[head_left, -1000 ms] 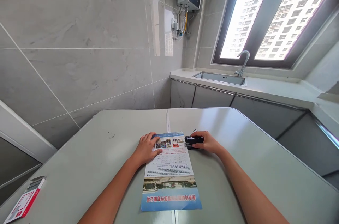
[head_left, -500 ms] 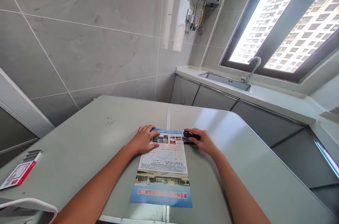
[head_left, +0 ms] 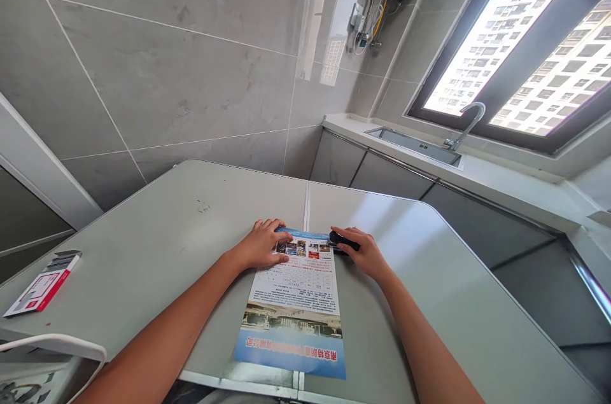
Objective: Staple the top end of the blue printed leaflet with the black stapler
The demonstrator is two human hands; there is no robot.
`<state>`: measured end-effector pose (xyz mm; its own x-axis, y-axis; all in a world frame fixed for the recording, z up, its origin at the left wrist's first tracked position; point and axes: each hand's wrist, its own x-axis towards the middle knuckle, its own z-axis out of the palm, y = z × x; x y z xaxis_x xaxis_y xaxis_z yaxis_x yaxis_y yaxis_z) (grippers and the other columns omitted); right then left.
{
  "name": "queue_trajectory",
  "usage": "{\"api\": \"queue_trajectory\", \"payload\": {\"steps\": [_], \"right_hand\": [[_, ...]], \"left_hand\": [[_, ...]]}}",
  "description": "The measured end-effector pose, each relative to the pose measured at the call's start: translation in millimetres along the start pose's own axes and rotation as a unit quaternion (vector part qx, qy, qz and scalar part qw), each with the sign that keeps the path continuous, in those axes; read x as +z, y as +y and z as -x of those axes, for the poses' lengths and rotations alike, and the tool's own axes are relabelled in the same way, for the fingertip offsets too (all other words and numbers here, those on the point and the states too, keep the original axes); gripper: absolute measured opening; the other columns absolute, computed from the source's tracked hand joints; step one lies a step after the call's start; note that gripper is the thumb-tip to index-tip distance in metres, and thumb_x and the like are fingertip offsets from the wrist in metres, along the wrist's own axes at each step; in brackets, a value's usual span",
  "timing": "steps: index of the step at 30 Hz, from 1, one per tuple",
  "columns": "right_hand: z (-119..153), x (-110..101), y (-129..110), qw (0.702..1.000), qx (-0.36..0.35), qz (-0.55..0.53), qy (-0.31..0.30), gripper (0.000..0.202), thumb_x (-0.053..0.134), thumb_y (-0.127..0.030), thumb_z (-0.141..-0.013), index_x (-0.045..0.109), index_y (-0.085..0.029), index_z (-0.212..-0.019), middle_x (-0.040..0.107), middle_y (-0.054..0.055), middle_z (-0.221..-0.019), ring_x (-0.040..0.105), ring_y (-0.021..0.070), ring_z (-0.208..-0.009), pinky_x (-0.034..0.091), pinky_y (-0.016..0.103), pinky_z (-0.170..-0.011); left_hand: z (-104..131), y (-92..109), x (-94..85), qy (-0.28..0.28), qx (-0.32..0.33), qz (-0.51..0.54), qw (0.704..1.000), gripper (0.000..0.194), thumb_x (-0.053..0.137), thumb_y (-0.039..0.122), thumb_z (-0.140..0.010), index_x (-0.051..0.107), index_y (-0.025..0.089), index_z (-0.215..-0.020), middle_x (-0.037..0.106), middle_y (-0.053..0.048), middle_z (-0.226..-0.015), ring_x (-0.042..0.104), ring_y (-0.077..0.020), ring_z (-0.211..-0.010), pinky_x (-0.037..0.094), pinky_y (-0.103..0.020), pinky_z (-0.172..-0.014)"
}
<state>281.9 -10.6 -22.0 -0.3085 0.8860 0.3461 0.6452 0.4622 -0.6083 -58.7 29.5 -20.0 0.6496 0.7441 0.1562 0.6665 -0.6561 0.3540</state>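
A printed leaflet (head_left: 296,289) with blue ends, small photos and lines of text lies flat on the table, upside down to me. My left hand (head_left: 262,243) rests on its far left edge, fingers spread and thumb on the sheet. In my right hand (head_left: 363,254) is a black stapler (head_left: 344,242), lying on the table at the leaflet's far right edge. Its front end overlaps the edge slightly. My right fingers wrap over its top, and its lower part is partly hidden.
The pale table (head_left: 157,264) has a seam down its middle. A red and white box (head_left: 44,284) lies at the left, near a white curved rim (head_left: 57,341). Beyond stand a tiled wall (head_left: 191,60) and a counter with a sink (head_left: 415,148).
The stapler's front end has come over the leaflet's right edge; before, it was just beside it. My left hand stays on the sheet. The camera view has shifted slightly.
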Motion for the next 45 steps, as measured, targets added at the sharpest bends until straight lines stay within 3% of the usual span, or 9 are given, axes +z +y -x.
{"api": "queue_trajectory", "payload": {"steps": [8,16,21,27,33,40,45], "right_hand": [[1.7,-5.7,-5.5,0.999,-0.019,-0.024,-0.029,0.038,0.061,-0.032,-0.096,0.07,-0.03,-0.133,0.075,0.006,-0.106,0.066,0.0231,-0.093,0.052,0.039,-0.091],[-0.3,0.1,-8.8,1.0,0.0,-0.012,-0.016,0.04,0.058,-0.032,-0.097,0.068,-0.029,-0.135,0.075,0.007,-0.111,0.066,0.0251,-0.098,0.052,0.043,-0.092],[-1.3,1.3,-8.9,1.0,0.001,0.01,-0.013,0.041,0.054,-0.031,-0.098,0.066,-0.029,-0.138,0.074,0.008,-0.111,0.066,0.0249,-0.098,0.053,0.042,-0.091],[-1.4,4.5,-9.2,0.999,-0.003,0.029,-0.017,0.041,0.055,-0.031,-0.099,0.066,-0.03,-0.138,0.074,0.007,-0.11,0.065,0.025,-0.097,0.052,0.042,-0.092],[-0.9,7.4,-11.6,1.0,-0.009,0.018,-0.011,0.041,0.054,-0.032,-0.099,0.065,-0.031,-0.139,0.073,0.006,-0.104,0.065,0.0246,-0.093,0.052,0.04,-0.089],[-1.7,7.9,-14.4,1.0,-0.02,0.011,-0.013,0.039,0.056,-0.033,-0.099,0.066,-0.031,-0.137,0.074,0.007,-0.105,0.064,0.0256,-0.095,0.051,0.042,-0.091],[-2.4,11.5,-19.4,0.999,-0.027,0.004,-0.019,0.039,0.056,-0.032,-0.1,0.065,-0.032,-0.138,0.073,0.007,-0.105,0.063,0.0254,-0.095,0.05,0.041,-0.09]], "left_hand": [[-0.7,-5.7,1.2,0.009,-0.01,-0.01,1.0,0.045,0.078,0.046,-0.081,0.072,0.034,-0.124,0.055,-0.008,-0.14,0.051,-0.0333,-0.129,0.029,-0.052,-0.115],[-0.5,-5.2,2.0,0.002,0.006,0.002,1.0,0.044,0.079,0.046,-0.079,0.073,0.035,-0.122,0.055,-0.008,-0.142,0.052,-0.0337,-0.13,0.032,-0.052,-0.114],[1.2,-6.4,-0.1,-0.03,0.033,0.02,0.999,0.045,0.078,0.043,-0.081,0.071,0.036,-0.125,0.05,-0.007,-0.153,0.045,-0.0356,-0.14,0.019,-0.061,-0.122],[-0.5,18.4,9.4,-0.034,0.099,0.025,0.994,0.049,0.059,0.02,-0.092,0.062,0.037,-0.138,0.048,-0.003,-0.158,0.041,-0.0307,-0.148,0.016,-0.062,-0.126],[-8.3,52.6,30.1,-0.027,0.137,0.021,0.99,0.056,0.061,0.036,-0.094,0.051,0.037,-0.149,0.038,-0.008,-0.165,0.035,-0.0366,-0.151,0.02,-0.066,-0.124],[-7.3,54.7,27.3,-0.03,0.157,0.016,0.987,0.057,0.064,0.037,-0.092,0.053,0.041,-0.148,0.04,-0.006,-0.163,0.035,-0.0378,-0.151,0.018,-0.069,-0.122],[-7.7,55.7,31.0,-0.04,0.148,0.014,0.988,0.058,0.064,0.043,-0.093,0.051,0.042,-0.15,0.032,-0.007,-0.167,0.032,-0.0384,-0.152,0.017,-0.07,-0.122]]}}
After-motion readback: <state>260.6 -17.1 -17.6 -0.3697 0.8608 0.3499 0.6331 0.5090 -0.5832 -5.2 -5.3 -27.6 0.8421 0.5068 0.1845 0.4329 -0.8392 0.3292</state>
